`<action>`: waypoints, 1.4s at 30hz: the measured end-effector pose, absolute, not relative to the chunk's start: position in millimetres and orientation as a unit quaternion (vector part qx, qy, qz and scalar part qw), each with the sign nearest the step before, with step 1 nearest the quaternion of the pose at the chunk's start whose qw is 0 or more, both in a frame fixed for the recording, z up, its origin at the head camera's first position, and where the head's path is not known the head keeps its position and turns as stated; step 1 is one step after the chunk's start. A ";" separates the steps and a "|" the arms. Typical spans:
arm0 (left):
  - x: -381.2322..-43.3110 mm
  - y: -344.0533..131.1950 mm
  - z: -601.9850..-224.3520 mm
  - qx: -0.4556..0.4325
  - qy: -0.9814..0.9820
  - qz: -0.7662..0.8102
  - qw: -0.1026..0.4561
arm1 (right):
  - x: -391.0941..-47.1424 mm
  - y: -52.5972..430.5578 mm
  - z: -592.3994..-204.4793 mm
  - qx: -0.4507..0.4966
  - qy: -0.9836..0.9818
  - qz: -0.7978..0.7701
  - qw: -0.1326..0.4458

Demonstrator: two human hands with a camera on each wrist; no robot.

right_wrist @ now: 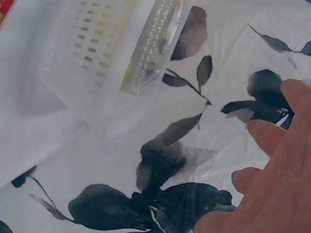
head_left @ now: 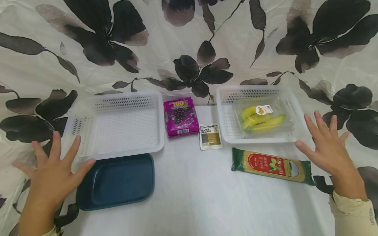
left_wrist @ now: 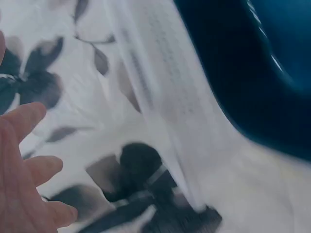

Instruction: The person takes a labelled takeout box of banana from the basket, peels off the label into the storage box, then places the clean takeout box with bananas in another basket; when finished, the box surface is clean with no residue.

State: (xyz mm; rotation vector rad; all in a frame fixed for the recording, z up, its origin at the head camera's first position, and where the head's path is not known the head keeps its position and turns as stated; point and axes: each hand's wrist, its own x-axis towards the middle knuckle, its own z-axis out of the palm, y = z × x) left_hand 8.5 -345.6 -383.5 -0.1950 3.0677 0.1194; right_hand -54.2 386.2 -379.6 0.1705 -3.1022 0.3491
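My left hand (head_left: 51,175) is spread with straight fingers and holds nothing. It is nearest the dark blue tray (head_left: 124,182) and the left white basket (head_left: 124,127), which has nothing in it. On the other side my right hand (head_left: 330,147), also spread and holding nothing, is beside the right white basket (head_left: 227,131). In that basket lies a clear plastic box of bananas (head_left: 262,121) with a white label. A pack of spaghetti (head_left: 271,165) with green ends lies in front of the basket, its right end near my right wrist.
Between the baskets lie a purple candy bag (head_left: 181,117) with grapes pictured on it and a small white-and-brown sachet (head_left: 210,137). A floral cloth (head_left: 136,72) covers the back and both sides around the white tabletop (head_left: 195,190).
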 end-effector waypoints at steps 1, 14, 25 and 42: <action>7.6 -341.6 -382.8 -0.058 0.997 0.046 0.024 | -54.8 386.1 -379.8 0.056 -0.992 0.115 0.010; -29.9 -249.2 -378.1 0.022 0.939 0.308 -0.151 | -89.7 378.0 -366.2 0.032 -0.985 0.169 0.025; -73.8 -148.3 -388.4 0.087 0.891 0.424 -0.140 | -141.7 383.7 -384.5 -0.041 -0.981 0.186 -0.033; -122.7 -36.6 -419.8 0.082 0.846 0.526 0.032 | -174.5 380.1 -398.0 -0.095 -0.973 0.166 -0.127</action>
